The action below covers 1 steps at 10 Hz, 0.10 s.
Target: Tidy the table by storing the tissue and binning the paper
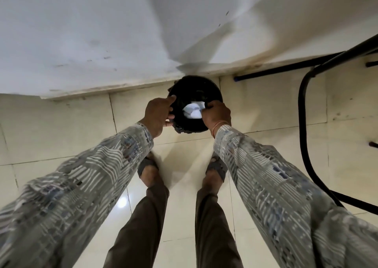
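Observation:
A round black bin (194, 87) stands on the tiled floor in the corner where two white walls meet. Crumpled white paper (193, 111) lies inside it, near the right side of the opening. My left hand (159, 113) grips the bin's left rim, thumb over the edge. My right hand (216, 115) is at the right rim, with its fingertips touching the paper; whether they still pinch it is unclear. No tissue or table top is in view.
Black metal table legs and a curved black frame (302, 112) stand to the right of the bin. My feet in dark sandals (147, 165) are just in front of the bin. Glossy cream floor tiles (61, 124) spread to the left.

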Motion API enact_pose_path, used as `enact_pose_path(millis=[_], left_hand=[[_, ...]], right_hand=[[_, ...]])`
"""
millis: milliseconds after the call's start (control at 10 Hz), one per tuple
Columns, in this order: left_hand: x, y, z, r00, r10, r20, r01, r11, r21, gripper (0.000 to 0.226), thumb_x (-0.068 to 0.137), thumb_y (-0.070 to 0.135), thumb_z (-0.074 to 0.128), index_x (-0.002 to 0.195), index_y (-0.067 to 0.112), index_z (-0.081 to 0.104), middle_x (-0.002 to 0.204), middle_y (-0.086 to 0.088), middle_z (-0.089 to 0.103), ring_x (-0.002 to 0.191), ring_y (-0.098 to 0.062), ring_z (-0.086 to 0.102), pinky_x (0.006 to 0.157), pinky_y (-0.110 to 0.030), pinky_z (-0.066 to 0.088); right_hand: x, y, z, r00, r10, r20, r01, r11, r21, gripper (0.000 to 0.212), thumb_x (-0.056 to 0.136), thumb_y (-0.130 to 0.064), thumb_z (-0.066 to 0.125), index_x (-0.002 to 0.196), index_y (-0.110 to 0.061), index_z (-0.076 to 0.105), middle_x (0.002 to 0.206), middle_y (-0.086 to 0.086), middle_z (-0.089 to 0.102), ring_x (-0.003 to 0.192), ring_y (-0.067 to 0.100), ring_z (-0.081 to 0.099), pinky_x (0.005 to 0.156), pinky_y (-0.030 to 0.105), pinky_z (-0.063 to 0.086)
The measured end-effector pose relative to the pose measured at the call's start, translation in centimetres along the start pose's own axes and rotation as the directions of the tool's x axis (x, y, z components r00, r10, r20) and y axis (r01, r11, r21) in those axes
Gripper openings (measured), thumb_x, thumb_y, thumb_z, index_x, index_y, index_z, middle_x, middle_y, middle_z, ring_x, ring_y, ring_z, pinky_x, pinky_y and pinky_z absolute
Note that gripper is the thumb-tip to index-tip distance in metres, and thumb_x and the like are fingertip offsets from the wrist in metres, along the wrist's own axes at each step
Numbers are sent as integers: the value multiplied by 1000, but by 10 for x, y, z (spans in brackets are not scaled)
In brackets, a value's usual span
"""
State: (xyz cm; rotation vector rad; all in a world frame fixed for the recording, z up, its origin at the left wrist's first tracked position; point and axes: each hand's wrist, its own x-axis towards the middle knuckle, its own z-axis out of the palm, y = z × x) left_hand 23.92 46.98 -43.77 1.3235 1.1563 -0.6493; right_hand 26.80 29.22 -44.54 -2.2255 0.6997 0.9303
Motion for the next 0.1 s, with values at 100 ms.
enact_pose_path(millis=[100], left_hand=[[-5,4,-1,999,30,-22,-30,1000,3,27,99,41,68,95,15,64,89,-3,63,73,-22,62,60,-33,50]], right_hand=[[0,-2,1,1000,5,0,-5,999,44,39,94,-18,59,131,-21,70,141,13,67,126,38,64,94,28,47]])
